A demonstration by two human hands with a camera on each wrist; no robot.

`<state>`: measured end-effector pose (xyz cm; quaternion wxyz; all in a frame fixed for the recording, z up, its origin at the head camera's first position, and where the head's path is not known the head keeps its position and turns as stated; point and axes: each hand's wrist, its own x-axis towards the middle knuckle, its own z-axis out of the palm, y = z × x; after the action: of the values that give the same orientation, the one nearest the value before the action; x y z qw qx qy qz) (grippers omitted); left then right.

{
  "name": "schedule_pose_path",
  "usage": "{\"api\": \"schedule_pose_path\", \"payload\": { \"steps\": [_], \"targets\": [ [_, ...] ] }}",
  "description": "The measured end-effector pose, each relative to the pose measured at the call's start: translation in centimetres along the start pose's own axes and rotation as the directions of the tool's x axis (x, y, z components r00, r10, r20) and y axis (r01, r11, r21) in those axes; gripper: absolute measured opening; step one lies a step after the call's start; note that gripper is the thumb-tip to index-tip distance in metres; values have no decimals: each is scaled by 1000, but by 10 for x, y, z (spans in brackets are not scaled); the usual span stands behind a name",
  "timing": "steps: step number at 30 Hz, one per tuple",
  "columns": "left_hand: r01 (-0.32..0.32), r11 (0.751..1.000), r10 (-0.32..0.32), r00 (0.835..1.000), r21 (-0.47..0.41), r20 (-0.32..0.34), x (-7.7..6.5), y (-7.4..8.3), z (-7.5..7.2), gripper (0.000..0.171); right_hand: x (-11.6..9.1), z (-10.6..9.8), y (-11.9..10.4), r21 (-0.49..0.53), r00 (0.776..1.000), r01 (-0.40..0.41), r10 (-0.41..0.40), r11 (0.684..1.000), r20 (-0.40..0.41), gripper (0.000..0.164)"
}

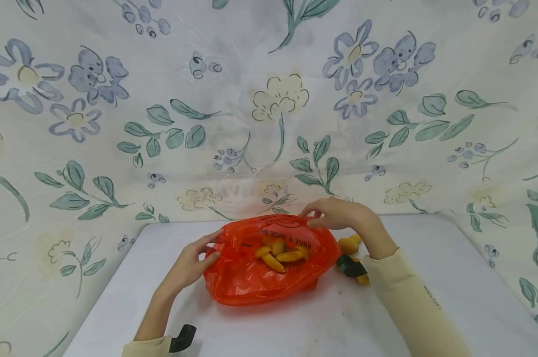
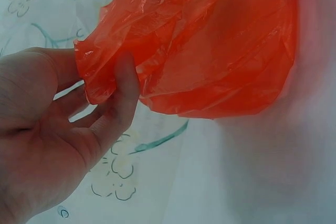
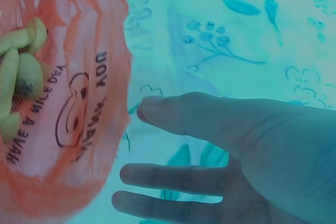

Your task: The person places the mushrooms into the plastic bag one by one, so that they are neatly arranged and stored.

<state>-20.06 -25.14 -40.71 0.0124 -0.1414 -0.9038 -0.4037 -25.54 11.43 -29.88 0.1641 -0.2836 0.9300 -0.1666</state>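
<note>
A red plastic bag [image 1: 246, 285] lies on the table with its mouth spread wide. Several yellow mushrooms [image 1: 275, 253] are inside, and their stems and caps show in the right wrist view. At the bag's left side, my left hand [image 1: 190, 263] pinches the edge of the plastic between thumb and fingers, as the left wrist view shows. My right hand [image 1: 338, 213] is at the bag's far right rim. In the right wrist view its straight, spread fingers [image 3: 173, 177] stand just beside the printed rim, with nothing in them.
More yellow mushrooms [image 1: 349, 244] lie on the white table [image 1: 385, 317] right of the bag, partly hidden by the right forearm and its black wrist piece [image 1: 351, 266]. A floral cloth [image 1: 233, 99] rises behind the table and along both sides. Small dark specks dot the tabletop.
</note>
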Motion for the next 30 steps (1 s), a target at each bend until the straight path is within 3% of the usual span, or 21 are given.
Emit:
{"api": "schedule_pose_path", "payload": {
  "steps": [4,14,30],
  "targets": [
    [-5,1000,5,1000,3,2,0,-1,-1,56,-9,-2,6,2,1000,-2,2,1000,-13,33],
    [-6,1000,6,1000,12,10,5,0,-3,56,-32,4,33,41,994,-96,98,995,-44,40],
    [-10,1000,10,1000,10,-2,2,-2,-1,56,-59,47,71,192,988,-131,144,973,-52,45]
  ]
}}
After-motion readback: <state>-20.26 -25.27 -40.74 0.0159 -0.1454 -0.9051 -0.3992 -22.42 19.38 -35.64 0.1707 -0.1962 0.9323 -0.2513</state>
